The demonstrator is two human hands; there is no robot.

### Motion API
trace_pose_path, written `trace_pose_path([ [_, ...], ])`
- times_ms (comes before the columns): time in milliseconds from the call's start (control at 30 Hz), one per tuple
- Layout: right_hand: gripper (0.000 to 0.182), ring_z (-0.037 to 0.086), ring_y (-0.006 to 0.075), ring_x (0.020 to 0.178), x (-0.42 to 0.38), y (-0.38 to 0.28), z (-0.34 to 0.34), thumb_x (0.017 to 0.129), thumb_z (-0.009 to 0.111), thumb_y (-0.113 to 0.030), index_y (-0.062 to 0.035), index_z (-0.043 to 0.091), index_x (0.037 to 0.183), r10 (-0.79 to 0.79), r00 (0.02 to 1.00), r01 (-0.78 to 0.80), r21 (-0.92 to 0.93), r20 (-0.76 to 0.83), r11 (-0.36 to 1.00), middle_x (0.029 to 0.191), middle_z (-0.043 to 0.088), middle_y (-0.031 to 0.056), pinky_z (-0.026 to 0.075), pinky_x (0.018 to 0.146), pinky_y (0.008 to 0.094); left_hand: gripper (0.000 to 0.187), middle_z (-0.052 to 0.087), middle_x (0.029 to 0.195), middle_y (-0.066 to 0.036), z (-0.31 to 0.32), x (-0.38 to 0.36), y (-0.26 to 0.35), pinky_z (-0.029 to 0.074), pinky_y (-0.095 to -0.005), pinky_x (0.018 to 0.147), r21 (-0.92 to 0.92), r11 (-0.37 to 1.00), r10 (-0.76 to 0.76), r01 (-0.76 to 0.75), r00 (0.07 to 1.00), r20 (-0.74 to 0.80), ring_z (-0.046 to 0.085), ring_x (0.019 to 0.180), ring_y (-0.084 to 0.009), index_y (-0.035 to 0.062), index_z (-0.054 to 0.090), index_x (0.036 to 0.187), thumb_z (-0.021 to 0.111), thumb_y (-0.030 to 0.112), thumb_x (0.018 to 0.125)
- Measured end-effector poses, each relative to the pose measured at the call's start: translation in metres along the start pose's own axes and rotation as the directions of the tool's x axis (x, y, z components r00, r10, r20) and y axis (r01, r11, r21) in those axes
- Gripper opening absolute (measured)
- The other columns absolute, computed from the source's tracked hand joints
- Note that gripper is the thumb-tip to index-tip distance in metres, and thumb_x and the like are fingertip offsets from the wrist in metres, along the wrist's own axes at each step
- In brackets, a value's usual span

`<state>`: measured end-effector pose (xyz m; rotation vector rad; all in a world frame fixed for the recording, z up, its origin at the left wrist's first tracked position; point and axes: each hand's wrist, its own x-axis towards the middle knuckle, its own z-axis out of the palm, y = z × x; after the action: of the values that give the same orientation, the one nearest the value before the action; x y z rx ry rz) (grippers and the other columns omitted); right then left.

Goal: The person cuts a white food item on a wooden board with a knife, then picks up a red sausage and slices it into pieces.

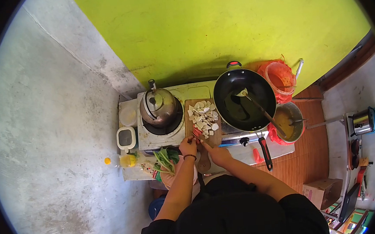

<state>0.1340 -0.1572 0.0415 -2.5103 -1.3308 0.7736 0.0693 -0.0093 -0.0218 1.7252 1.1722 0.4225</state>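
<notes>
A wooden cutting board (pixel 217 138) lies across the stove, heaped with white chopped pieces (pixel 203 116). Small bright red strips (pixel 197 133), perhaps chili, lie at the near side of the heap. My left hand (pixel 188 146) has its fingers closed at these strips, on the board's left edge. From the right, my right hand (pixel 219 154) reaches over the board, fingers bent together close to the left fingertips. What it grips is too small to make out. The board's handle (pixel 203 163) points toward me between my forearms.
A metal kettle (pixel 159 105) stands on the left burner. Right of the board, a black wok (pixel 231 114) holds a wooden spatula (pixel 260 107). Beyond it are a red-wrapped tub (pixel 279 76) and a pot of yellowish liquid (pixel 296 129). Leafy greens (pixel 166 163) and an oil bottle (pixel 128 160) sit front left.
</notes>
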Motion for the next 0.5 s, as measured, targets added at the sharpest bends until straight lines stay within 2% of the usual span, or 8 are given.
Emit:
trace_pose_path([
  [67,0.072,0.065,0.0424,0.078,-0.001,-0.001,-0.006,0.086,0.048,-0.01,-0.0294,0.02,0.15,0.054,0.998,-0.056,0.053,0.042,0.997,0.1,0.062,0.0254,0.053,0.067,0.0503,0.021,0.072,0.087,-0.013,0.001,0.0,-0.002,0.054,-0.0307,0.071,-0.05,0.997,-0.06,0.061,0.998,0.019,0.069,0.076,-0.0185,0.001,0.071,0.099,0.071,0.014,0.082],
  [233,0.069,0.064,0.0434,0.081,-0.004,0.0,-0.007,0.085,0.049,-0.009,-0.0264,0.025,0.148,0.073,0.996,-0.081,0.198,0.047,0.977,0.093,0.064,0.0244,0.051,0.072,0.0528,0.017,0.07,0.08,-0.011,0.003,-0.007,0.012,0.054,-0.0277,0.059,-0.237,0.947,-0.199,0.215,0.976,0.09,0.068,0.065,-0.0161,0.0001,0.069,0.099,0.066,0.011,0.087],
  [333,0.067,0.064,0.0434,0.082,-0.006,0.001,-0.005,0.085,0.048,-0.009,-0.0243,0.027,0.147,0.064,0.998,-0.068,0.241,0.021,0.968,0.09,0.064,0.0244,0.05,0.072,0.0534,0.016,0.068,0.077,-0.01,0.013,-0.004,0.001,0.053,-0.0261,0.054,-0.259,0.962,-0.085,0.089,0.996,0.029,0.067,0.061,-0.0144,-0.0001,0.069,0.101,0.063,0.009,0.089],
  [433,0.066,0.064,0.0431,0.081,-0.008,0.006,-0.003,0.085,0.048,-0.008,-0.0231,0.028,0.147,0.047,0.999,-0.043,0.253,-0.008,0.967,0.089,0.064,0.0247,0.05,0.071,0.0534,0.02,0.07,0.082,-0.013,0.01,-0.007,0.006,0.055,-0.0291,0.061,-0.238,0.964,-0.113,0.119,0.993,0.037,0.069,0.066,-0.0186,0.0013,0.069,0.104,0.066,0.011,0.087],
  [500,0.067,0.064,0.0429,0.081,-0.009,0.006,-0.002,0.085,0.048,-0.008,-0.0227,0.028,0.147,0.037,0.999,-0.032,0.263,-0.012,0.964,0.089,0.064,0.0248,0.05,0.071,0.0533,0.023,0.071,0.085,-0.014,0.011,-0.006,-0.001,0.055,-0.0312,0.068,-0.084,0.996,0.005,-0.006,1.0,-0.022,0.07,0.072,-0.0223,0.0023,0.07,0.105,0.067,0.012,0.084],
])
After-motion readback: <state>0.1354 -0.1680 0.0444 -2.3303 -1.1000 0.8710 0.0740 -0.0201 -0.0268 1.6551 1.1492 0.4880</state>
